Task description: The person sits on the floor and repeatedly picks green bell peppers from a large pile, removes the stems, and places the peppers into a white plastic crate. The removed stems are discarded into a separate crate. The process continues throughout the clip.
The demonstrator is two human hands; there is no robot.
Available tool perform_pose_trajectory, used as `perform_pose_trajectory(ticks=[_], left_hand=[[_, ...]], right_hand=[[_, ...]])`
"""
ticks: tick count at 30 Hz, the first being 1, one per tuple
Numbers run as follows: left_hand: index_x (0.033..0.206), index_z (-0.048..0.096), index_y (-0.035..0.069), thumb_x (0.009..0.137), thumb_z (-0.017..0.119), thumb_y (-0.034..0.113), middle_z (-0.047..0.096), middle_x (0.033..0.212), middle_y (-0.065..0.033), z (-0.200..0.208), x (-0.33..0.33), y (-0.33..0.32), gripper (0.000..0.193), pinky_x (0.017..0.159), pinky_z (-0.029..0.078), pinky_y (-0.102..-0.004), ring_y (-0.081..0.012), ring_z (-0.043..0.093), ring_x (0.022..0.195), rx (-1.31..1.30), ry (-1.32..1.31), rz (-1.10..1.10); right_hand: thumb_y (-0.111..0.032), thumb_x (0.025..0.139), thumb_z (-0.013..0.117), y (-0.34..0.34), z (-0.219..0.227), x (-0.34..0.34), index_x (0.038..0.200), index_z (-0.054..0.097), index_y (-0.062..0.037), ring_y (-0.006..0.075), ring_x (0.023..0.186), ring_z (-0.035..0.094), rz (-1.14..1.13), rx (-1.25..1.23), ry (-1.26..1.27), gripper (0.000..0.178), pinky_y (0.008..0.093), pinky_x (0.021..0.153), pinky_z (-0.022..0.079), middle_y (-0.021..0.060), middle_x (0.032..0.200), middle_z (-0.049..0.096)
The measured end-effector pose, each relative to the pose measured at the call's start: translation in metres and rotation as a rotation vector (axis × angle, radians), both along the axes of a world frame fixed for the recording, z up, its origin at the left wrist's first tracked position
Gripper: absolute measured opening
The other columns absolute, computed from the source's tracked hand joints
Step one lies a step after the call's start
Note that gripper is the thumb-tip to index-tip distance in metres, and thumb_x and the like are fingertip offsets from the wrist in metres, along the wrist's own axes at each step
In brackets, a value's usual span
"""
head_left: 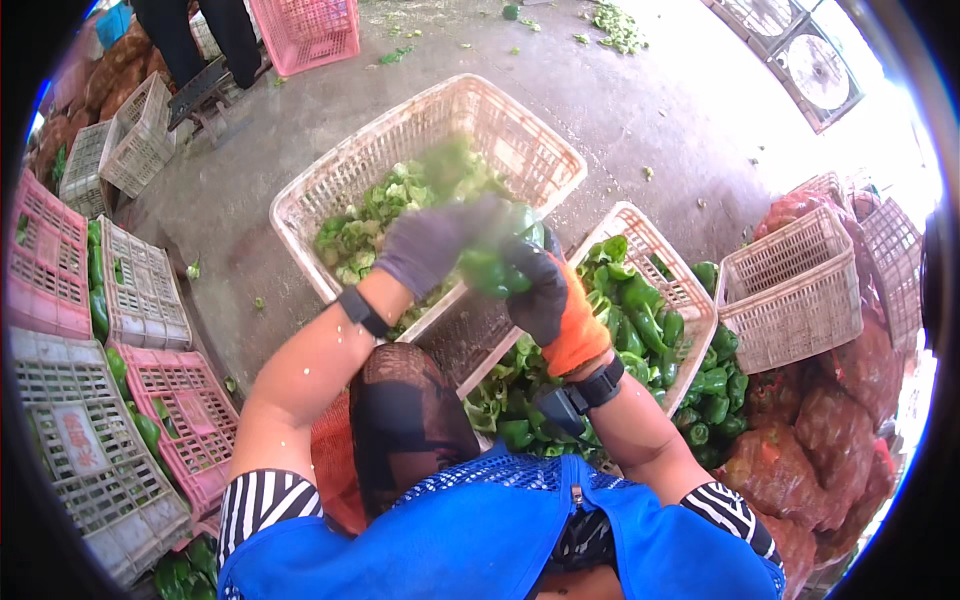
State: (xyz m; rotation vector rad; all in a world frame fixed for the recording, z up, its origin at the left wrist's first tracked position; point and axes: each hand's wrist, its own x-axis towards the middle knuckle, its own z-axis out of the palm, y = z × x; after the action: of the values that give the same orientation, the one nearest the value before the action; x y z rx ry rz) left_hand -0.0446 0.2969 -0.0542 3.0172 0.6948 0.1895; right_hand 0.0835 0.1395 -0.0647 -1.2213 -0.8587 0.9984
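My right hand (pixel 552 305), in an orange glove with a dark palm, is closed around a green bell pepper (pixel 492 268). My left hand (pixel 428 243), in a grey glove, is beside that pepper; motion smears its fingers, so what they hold cannot be made out. A green blur (pixel 450 170) shows just beyond it. Under both hands stands a dirty white plastic crate (pixel 425 108), partly filled with pale green pepper scraps (pixel 375 215). Close to my right hand, another whitish crate (pixel 690 280) contains many whole green bell peppers (pixel 635 320).
On the left, pink crates (pixel 185 410) and grey-white crates (pixel 145 285) are stacked with peppers. Red mesh sacks (pixel 790 460) lie at the right below an upturned-looking white crate (pixel 790 290). Farther off are a pink crate (pixel 308 30), a person's dark-trousered legs (pixel 205 40) and a fan (pixel 815 70).
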Motion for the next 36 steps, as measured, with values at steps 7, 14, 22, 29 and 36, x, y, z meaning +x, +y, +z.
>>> perform_pose_trajectory(ticks=[7, 14, 22, 29, 36], left_hand=[[0.140, 0.049, 0.026, 0.082, 0.062, 0.005, 0.068, 0.101, -0.0166, -0.022, -0.012, 0.025, 0.063, 0.078, 0.055, -0.0444, -0.0359, 0.067, 0.086, -0.383, -0.129, 0.164], [0.116, 0.066, 0.014, 0.090, 0.063, 0.025, 0.071, 0.092, -0.0155, -0.055, -0.003, 0.046, 0.029, 0.073, 0.056, -0.0395, -0.0294, 0.070, 0.081, -0.549, 0.459, 0.083], [0.104, 0.055, 0.002, 0.087, 0.071, 0.016, 0.060, 0.066, -0.0099, -0.056, -0.046, 0.054, 0.027, 0.036, 0.045, -0.0393, -0.0232, 0.056, 0.045, -1.277, -0.250, 0.685], [0.112, 0.057, 0.002, 0.093, 0.061, 0.011, 0.055, 0.062, -0.0041, 0.024, -0.042, 0.005, 0.022, 0.036, 0.044, -0.0341, -0.0171, 0.052, 0.043, -1.308, -0.477, 0.309], [0.115, 0.062, 0.006, 0.096, 0.058, 0.020, 0.070, 0.085, -0.0119, 0.098, -0.003, -0.065, 0.025, 0.062, 0.053, -0.0382, -0.0257, 0.066, 0.068, -0.602, -0.371, 0.084]], right_hand=[[-0.012, 0.086, 0.064, -0.007, -0.003, -0.009, 0.140, 0.041, 0.0003, 0.0234, 0.110, 0.060, 0.108, 0.018, 0.577, 0.060, 0.0337, 0.092, 0.050, 0.0132, 0.121, 0.060], [-0.024, 0.072, 0.084, -0.016, 0.007, 0.002, 0.146, 0.036, -0.0009, 0.0264, 0.137, 0.040, 0.101, -0.069, -0.144, 0.091, 0.0365, 0.113, 0.033, 0.0189, 0.143, 0.046], [-0.002, 0.074, 0.070, -0.076, 0.056, 0.018, 0.149, 0.035, -0.0089, 0.0264, 0.125, 0.052, 0.061, 0.196, 0.279, 0.083, 0.0360, 0.099, 0.049, 0.0133, 0.144, 0.047], [-0.003, 0.084, 0.064, -0.135, 0.067, 0.080, 0.152, 0.026, -0.0101, 0.0275, 0.130, 0.048, -0.201, 0.482, 0.301, 0.079, 0.0360, 0.099, 0.051, 0.0145, 0.147, 0.040], [-0.010, 0.085, 0.071, -0.160, 0.086, 0.090, 0.152, 0.029, -0.0097, 0.0295, 0.110, 0.062, -0.460, -0.009, -0.095, 0.079, 0.0374, 0.097, 0.053, 0.0194, 0.138, 0.049]])
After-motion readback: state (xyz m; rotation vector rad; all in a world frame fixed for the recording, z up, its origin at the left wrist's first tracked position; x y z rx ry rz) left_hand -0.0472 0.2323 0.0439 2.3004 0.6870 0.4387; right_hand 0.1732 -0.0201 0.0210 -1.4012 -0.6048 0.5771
